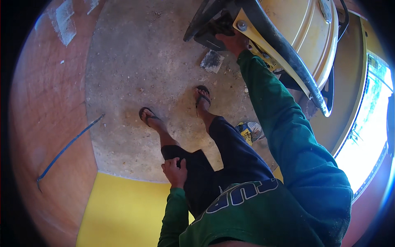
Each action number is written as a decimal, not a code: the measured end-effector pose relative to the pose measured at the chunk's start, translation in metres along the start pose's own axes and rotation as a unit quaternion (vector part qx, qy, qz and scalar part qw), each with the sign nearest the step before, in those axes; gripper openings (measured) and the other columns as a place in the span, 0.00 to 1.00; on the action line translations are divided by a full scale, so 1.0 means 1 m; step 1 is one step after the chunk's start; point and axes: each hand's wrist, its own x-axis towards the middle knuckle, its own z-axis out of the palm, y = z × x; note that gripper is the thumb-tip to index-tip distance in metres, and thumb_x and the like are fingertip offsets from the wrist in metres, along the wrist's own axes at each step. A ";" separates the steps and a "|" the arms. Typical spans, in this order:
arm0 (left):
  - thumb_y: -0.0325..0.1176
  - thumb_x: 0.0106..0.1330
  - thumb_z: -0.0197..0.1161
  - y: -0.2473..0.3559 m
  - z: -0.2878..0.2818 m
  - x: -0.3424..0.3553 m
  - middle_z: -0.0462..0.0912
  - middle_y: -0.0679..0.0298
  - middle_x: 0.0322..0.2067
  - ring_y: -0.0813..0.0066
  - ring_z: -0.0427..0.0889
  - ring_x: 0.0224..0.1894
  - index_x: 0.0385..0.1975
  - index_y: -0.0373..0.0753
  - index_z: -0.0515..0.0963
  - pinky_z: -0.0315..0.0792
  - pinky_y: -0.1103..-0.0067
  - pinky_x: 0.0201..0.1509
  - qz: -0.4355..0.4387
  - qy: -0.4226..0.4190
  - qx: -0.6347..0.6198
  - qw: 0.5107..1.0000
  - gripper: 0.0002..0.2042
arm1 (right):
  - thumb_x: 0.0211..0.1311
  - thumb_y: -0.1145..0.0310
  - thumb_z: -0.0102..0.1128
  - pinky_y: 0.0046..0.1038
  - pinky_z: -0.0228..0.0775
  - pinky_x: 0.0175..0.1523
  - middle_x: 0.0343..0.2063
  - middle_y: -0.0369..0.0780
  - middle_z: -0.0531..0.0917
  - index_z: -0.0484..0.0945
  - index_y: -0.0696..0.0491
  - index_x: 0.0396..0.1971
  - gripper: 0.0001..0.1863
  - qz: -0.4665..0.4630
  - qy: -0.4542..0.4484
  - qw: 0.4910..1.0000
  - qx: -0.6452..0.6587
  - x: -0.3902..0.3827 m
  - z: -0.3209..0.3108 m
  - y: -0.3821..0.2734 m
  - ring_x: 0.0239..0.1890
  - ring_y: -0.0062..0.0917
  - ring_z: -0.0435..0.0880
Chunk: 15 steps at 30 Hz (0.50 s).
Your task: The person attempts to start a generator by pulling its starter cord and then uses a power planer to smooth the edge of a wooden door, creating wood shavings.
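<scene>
My right arm, in a green sleeve, reaches up to a yellow ribbed tub [294,24] mounted on a black tubular frame [288,51]. At its end my right hand [235,43] sits in under a bolted yellow bracket [242,25]. The thumb lies along a dark part [212,40] of the frame; the bracket hides most of the other fingers, which appear closed around the frame's underside. Near my thigh, beside my dark shorts [187,164], rests my left hand [176,173]. Its fingers are loosely bent and apart, and nothing shows in them.
A grey, dusty flat piece [212,61] lies on the rough concrete floor [123,82]. Behind my legs is a crumpled yellow-and-white bag [251,132]. Along the left runs a reddish-brown surface with a blue strip [70,147]. Bright daylight enters through an opening [368,127] at right.
</scene>
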 end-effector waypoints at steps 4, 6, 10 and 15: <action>0.39 0.43 0.58 -0.017 -0.013 0.021 0.71 0.59 0.25 0.61 0.66 0.32 0.23 0.40 0.73 0.61 0.70 0.35 -0.028 -0.072 0.036 0.996 0.11 | 0.30 0.48 0.57 0.30 0.57 0.47 0.38 0.47 0.71 0.68 0.57 0.39 0.34 -0.036 0.082 0.994 -0.056 -0.003 0.003 0.000 0.43 0.36 0.67; 0.38 0.42 0.58 -0.027 -0.023 0.031 0.71 0.59 0.26 0.61 0.66 0.32 0.23 0.40 0.73 0.62 0.70 0.35 -0.038 -0.106 0.038 0.993 0.11 | 0.32 0.49 0.56 0.30 0.59 0.44 0.33 0.47 0.73 0.70 0.54 0.36 0.30 -0.054 0.126 0.988 -0.077 0.000 0.006 0.005 0.40 0.36 0.70; 0.37 0.41 0.59 -0.040 -0.042 0.045 0.71 0.58 0.26 0.61 0.66 0.32 0.23 0.40 0.73 0.63 0.70 0.35 0.009 -0.122 0.044 0.991 0.10 | 0.39 0.54 0.49 0.32 0.63 0.38 0.20 0.43 0.76 0.76 0.49 0.27 0.17 0.052 0.164 0.981 -0.085 0.022 0.016 0.014 0.31 0.36 0.74; 0.34 0.39 0.61 -0.063 -0.054 0.053 0.71 0.58 0.23 0.62 0.67 0.29 0.22 0.37 0.72 0.63 0.72 0.32 0.044 -0.123 0.026 0.991 0.11 | 0.47 0.58 0.42 0.33 0.64 0.38 0.24 0.40 0.77 0.75 0.46 0.29 0.14 -0.009 -0.043 0.879 -0.475 0.037 0.006 -0.005 0.31 0.36 0.75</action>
